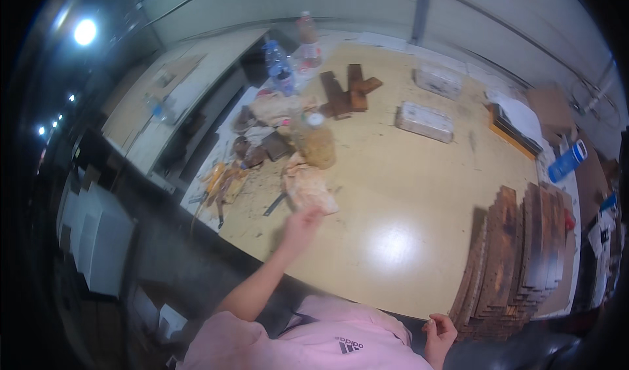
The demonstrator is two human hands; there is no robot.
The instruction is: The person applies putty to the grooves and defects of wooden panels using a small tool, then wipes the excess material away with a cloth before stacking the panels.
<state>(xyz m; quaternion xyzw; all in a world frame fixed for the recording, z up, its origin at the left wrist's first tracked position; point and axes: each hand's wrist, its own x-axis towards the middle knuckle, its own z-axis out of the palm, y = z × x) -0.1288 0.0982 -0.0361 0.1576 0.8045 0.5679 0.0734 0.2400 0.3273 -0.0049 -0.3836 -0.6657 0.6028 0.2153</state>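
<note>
My left hand (303, 226) reaches over the table, its fingertips at the near end of a stained, pale, crumpled cloth (309, 188). Motion smears those fingers, and whether they grip the cloth I cannot tell. Just beyond the cloth stands a clear jar (319, 146) of yellowish stuff with a white lid. A dark flat strip tool (275, 203) lies to the cloth's left. My right hand (441, 334) is low at the table's near edge, beside a tall stack of brown wooden boards (501, 259). Its fingers are curled in, and anything between them is too small to make out.
Dark wood pieces (357, 90) lie at the back, with two wrapped blocks (424, 121) to their right. Plastic bottles (278, 67) stand far left, above cluttered rags and tools (226, 183). A blue bottle (567, 161) is at the right edge, near a black-and-orange case (514, 131).
</note>
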